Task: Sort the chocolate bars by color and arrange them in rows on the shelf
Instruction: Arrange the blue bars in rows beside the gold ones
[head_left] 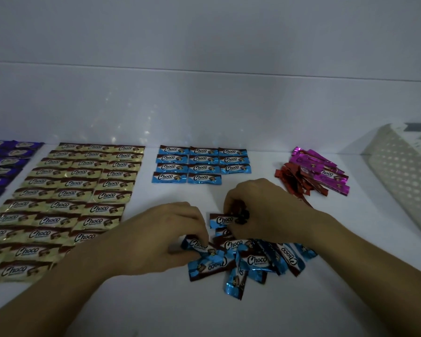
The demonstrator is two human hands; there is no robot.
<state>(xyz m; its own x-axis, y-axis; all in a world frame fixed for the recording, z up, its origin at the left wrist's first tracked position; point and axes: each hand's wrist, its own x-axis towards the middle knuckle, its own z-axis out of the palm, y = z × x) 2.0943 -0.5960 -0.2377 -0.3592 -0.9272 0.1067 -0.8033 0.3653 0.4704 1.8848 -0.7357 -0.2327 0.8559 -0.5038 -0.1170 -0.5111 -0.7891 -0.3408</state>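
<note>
A loose heap of blue chocolate bars [250,261] lies at the front centre of the white shelf [253,195]. My left hand [163,234] pinches one blue bar [196,244] at the heap's left edge. My right hand [260,210] holds another blue bar [221,220] just above the heap, fingers curled round its right end. Behind them, blue bars [201,164] lie in neat rows. Gold bars [71,198] fill several rows to the left, and purple bars [3,164] lie at the far left.
An unsorted pile of red bars [294,181] and magenta bars [323,171] lies at the back right. A white perforated basket [404,173] stands tilted at the right edge. The shelf's back wall rises behind the rows.
</note>
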